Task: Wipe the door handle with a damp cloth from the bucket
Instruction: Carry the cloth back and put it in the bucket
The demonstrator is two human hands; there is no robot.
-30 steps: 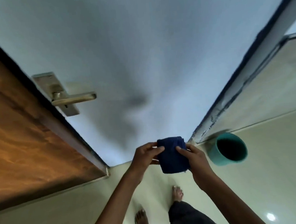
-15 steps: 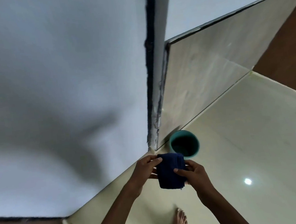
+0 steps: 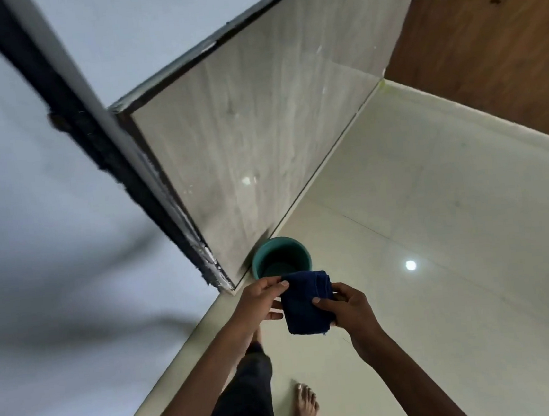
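Note:
A folded dark blue cloth [image 3: 305,302] hangs between both of my hands at mid-frame. My left hand [image 3: 258,301] pinches its upper left edge; my right hand [image 3: 346,305] grips its right side with the thumb across the front. Just beyond the cloth, a teal bucket [image 3: 271,253] stands on the floor against the wall corner, its near rim hidden by the cloth. The door handle is out of view.
A pale grey door or wall [image 3: 50,229] fills the left, ending in a dark frame edge [image 3: 122,175]. A glossy beige tiled wall [image 3: 260,142] meets the cream floor [image 3: 437,242]. A brown wooden panel [image 3: 484,36] stands at the upper right. My bare foot [image 3: 307,402] is below.
My view has swung right: the door handle and brown door left the frame, and the bucket now sits right behind the cloth. Both hands keep the same hold on the cloth.

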